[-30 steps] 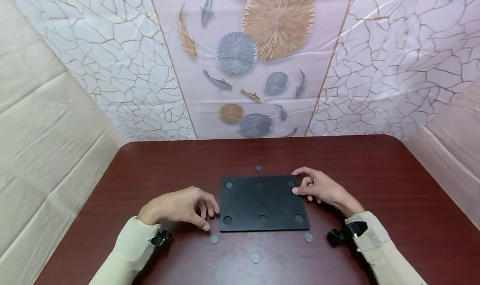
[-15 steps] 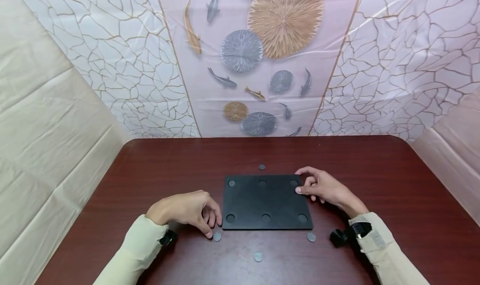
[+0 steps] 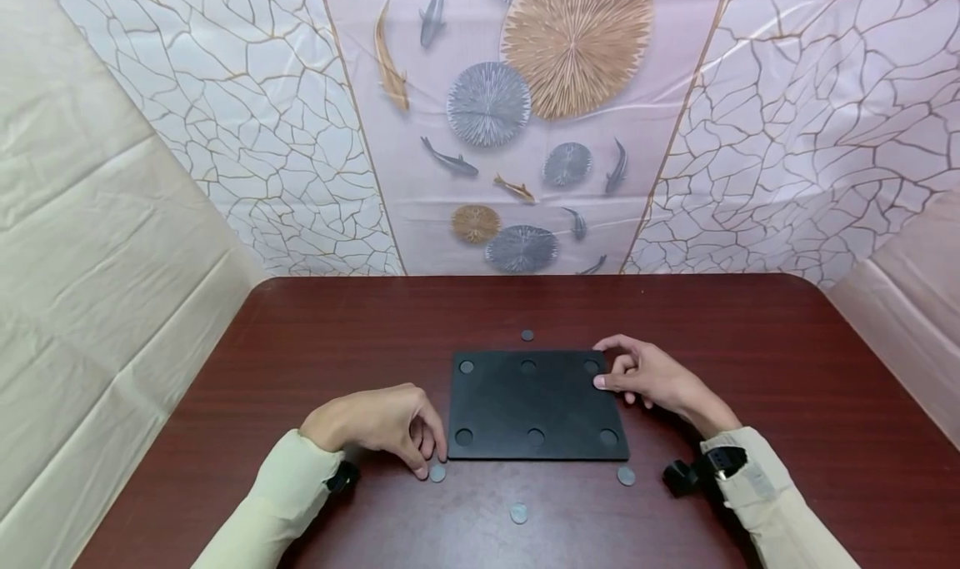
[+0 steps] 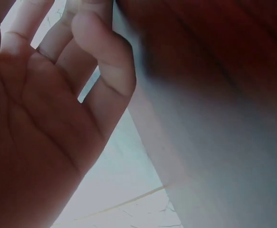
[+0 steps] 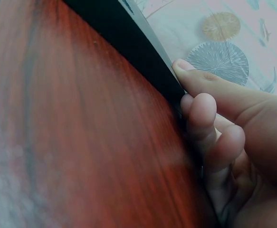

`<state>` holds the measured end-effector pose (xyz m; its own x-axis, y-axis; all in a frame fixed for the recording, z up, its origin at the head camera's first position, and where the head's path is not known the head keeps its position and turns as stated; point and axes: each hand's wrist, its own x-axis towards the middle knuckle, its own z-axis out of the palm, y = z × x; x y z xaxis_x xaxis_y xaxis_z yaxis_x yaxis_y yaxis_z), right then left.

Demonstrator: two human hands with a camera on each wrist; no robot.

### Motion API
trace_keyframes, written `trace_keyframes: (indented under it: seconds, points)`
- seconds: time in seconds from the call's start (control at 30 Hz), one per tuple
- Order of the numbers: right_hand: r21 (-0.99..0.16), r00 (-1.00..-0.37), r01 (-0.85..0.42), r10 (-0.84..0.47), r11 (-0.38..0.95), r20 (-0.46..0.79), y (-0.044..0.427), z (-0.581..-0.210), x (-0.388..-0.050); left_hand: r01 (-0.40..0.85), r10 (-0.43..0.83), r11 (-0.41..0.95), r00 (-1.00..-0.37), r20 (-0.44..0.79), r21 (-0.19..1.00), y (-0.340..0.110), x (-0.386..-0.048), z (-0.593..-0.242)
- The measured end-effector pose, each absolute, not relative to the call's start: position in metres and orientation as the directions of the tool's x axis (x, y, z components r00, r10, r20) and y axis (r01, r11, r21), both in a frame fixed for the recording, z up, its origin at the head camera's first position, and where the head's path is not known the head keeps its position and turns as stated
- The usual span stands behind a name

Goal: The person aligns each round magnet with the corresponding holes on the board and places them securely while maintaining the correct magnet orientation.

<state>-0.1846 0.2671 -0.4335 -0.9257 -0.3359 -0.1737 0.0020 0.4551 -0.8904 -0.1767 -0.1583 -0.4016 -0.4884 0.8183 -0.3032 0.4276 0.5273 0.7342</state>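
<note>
A black board (image 3: 532,406) with several round recesses lies on the table. One silvery coin (image 3: 467,367) sits in its far left recess. My left hand (image 3: 382,423) is at the board's near left corner, with thumb and index fingertips at the edges of a coin (image 3: 437,473) on the table. In the left wrist view the left palm (image 4: 38,123) and bent fingers show, but that coin is hidden. My right hand (image 3: 645,377) grips the board's right edge, thumb on top. The right wrist view shows the fingers (image 5: 202,111) curled against the board's side.
On the dark red table (image 3: 360,319) lie more coins: one beyond the board (image 3: 527,335), one near its right front corner (image 3: 626,475), and one in front (image 3: 518,513). A patterned curtain (image 3: 487,136) hangs behind the table.
My left hand has moved toward the near coin, and its index finger has come down to the coin's edge. The right hand keeps its grip on the board. The view has shifted slightly.
</note>
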Motion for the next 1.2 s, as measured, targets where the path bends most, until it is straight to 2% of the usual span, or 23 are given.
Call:
trace_keyframes:
  seconds: [0.53,0.9,1.2]
  points:
    - [-0.897,-0.923,0.0,-0.345,0.443,-0.171,0.2668,-0.4343,-0.1831,0.493,0.788,0.591,-0.522,-0.326,0.638,-0.1526,-0.1675,-0.3965]
    - [-0.901,-0.923,0.005,-0.344,0.435,-0.171,0.2678,-0.4364,-0.184,0.489,0.789,0.589,-0.519,-0.328,0.643,-0.1548,-0.171,-0.3955]
    - [-0.9,-0.923,-0.007,-0.349,0.436,-0.162,0.268,-0.4351,-0.1845,0.518,0.778,0.596,-0.56,-0.284,0.614,-0.1568,-0.1737,-0.3944]
